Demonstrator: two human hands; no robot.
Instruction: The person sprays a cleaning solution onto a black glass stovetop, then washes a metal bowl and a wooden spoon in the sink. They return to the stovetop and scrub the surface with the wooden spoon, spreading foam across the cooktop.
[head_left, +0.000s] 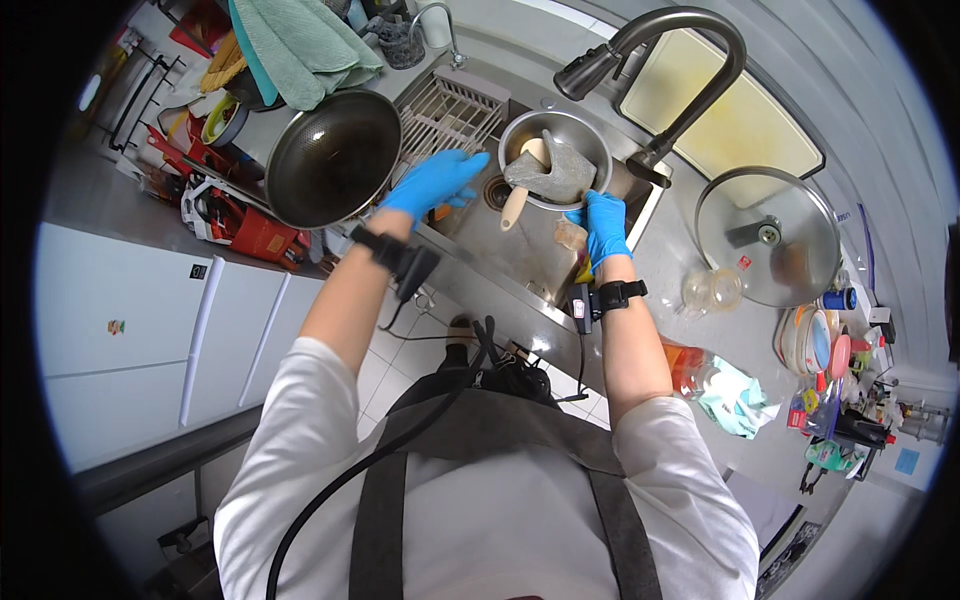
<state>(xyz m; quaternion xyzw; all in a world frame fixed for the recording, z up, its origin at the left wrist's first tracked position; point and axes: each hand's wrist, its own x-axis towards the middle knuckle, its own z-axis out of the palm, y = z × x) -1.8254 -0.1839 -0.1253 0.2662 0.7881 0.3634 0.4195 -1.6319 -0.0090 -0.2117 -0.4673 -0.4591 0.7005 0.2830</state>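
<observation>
My left hand (441, 180), in a blue glove, hovers over the left side of the steel sink (517, 244). Its fingers are apart with nothing visible in them, and it is slightly blurred. My right hand (606, 225), also gloved in blue, grips the near right rim of a stainless steel bowl (606, 150). Inside the bowl lies a crumpled grey cloth (566, 174). A utensil with a beige handle (514, 208) leans out over the bowl's front rim; its head is partly hidden by the cloth. Beside my right hand, a pale translucent item (570, 234) lies in the sink.
A dark wok (334, 161) stands left of the sink, beside a dish rack (450, 112). The faucet (675, 90) arches over the sink's back right. On the right counter are a glass lid (795, 225), a glass jar (711, 291) and a bottle (684, 369) of reddish liquid.
</observation>
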